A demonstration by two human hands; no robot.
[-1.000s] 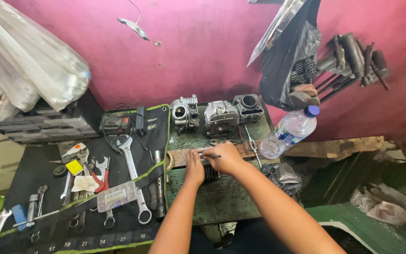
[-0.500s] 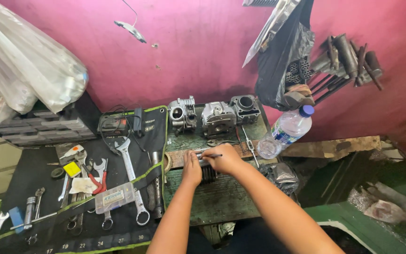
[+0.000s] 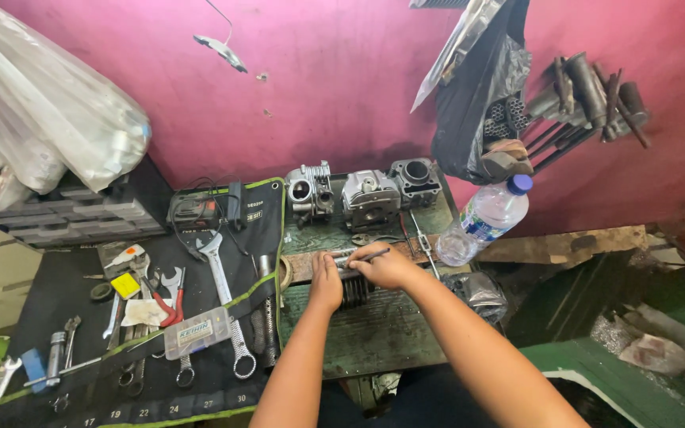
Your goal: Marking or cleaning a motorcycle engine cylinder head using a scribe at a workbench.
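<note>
A dark finned engine cylinder (image 3: 353, 290) lies on the green workbench (image 3: 382, 337), against a wooden strip (image 3: 299, 268). My left hand (image 3: 326, 281) presses down on its left side and holds it steady. My right hand (image 3: 386, 266) rests on its top right and grips a thin dark tool (image 3: 365, 256) whose tip points left over the part's upper edge. Both forearms reach in from the bottom of the head view.
Three metal engine parts (image 3: 370, 194) stand at the bench's back. A plastic water bottle (image 3: 485, 219) leans at the right. A black tool roll (image 3: 160, 309) on the left carries wrenches, pliers and a small clear box. Bagged items hang on the pink wall.
Both hands stay on the finned cylinder in the same place. The camera has shifted slightly; nothing else on the bench has moved.
</note>
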